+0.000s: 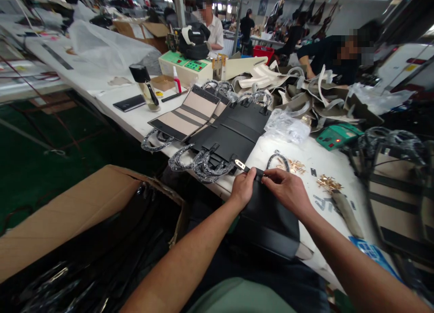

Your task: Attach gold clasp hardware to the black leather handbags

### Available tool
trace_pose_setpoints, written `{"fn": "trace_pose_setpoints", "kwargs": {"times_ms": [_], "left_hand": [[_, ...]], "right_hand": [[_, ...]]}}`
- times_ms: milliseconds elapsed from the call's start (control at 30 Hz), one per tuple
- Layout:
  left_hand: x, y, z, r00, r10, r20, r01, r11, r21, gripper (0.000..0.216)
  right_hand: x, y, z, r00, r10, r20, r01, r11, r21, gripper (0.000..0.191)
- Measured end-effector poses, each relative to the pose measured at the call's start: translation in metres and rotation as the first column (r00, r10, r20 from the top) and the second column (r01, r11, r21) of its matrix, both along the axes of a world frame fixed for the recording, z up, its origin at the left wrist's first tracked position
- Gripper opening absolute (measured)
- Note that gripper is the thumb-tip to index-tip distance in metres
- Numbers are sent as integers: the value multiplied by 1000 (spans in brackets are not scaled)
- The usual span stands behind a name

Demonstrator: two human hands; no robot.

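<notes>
Between my hands runs a short black strap (258,172) with a gold metal plate (240,164) at its far-left end. My left hand (243,188) is closed on the strap just behind that plate, thumb on top. At the strap's other end my right hand (288,188) pinches with thumb and fingertips; any small piece between them is hidden. Below both hands a black leather bag panel (271,220) hangs over the table's near edge. A plastic-wrapped handle (278,160) shows just beyond my right hand.
Stacked black bag panels (233,134) with wrapped handles lie left of my hands. Gold fasteners (328,183) are heaped to the right, near a green box (339,135) with a red light. An open carton (77,204) stands lower left. A co-worker (339,55) sits across the table.
</notes>
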State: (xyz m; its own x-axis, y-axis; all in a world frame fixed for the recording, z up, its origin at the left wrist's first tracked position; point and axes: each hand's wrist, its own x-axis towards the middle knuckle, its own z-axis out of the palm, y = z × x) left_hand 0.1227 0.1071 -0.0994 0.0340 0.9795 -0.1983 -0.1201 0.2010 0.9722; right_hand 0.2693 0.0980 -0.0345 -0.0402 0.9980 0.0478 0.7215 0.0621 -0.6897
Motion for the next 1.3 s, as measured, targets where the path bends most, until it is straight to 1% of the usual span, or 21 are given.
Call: {"fn": "trace_pose_setpoints", "kwargs": {"times_ms": [233,433,533,600,800,900,1067,1167,1300], "left_hand": [[1,-2,0,1000,-5,-24,6,1000,11,60],[1,-3,0,998,-9,-63,11,999,42,59],[1,-2,1,994,8,-109,1,997,75,57],[1,-3,1,990,18,-136,-6,996,91,57],[2,-5,2,987,70,-142,-55,993,106,59],[3,-7,0,984,91,-155,-70,988,135,58],[6,-10,-3,980,97,-172,-66,982,178,53],[7,-11,-5,978,96,-187,-60,980,190,51],[7,-11,-5,968,94,-233,-46,978,202,51]], "right_hand": [[-1,-5,5,995,-31,99,33,999,-13,20],[-7,-2,3,978,-53,203,57,998,-11,18],[-10,2,2,963,-41,265,54,998,-41,17],[-10,5,4,962,-14,272,38,996,-82,16],[-3,14,9,977,130,170,-88,969,-232,16],[-1,17,8,978,176,111,-142,954,-265,16],[1,19,5,977,213,-10,-206,932,-299,12],[1,20,1,979,196,-56,-204,930,-307,11],[-2,16,-7,993,109,-54,-119,957,-263,15]]}}
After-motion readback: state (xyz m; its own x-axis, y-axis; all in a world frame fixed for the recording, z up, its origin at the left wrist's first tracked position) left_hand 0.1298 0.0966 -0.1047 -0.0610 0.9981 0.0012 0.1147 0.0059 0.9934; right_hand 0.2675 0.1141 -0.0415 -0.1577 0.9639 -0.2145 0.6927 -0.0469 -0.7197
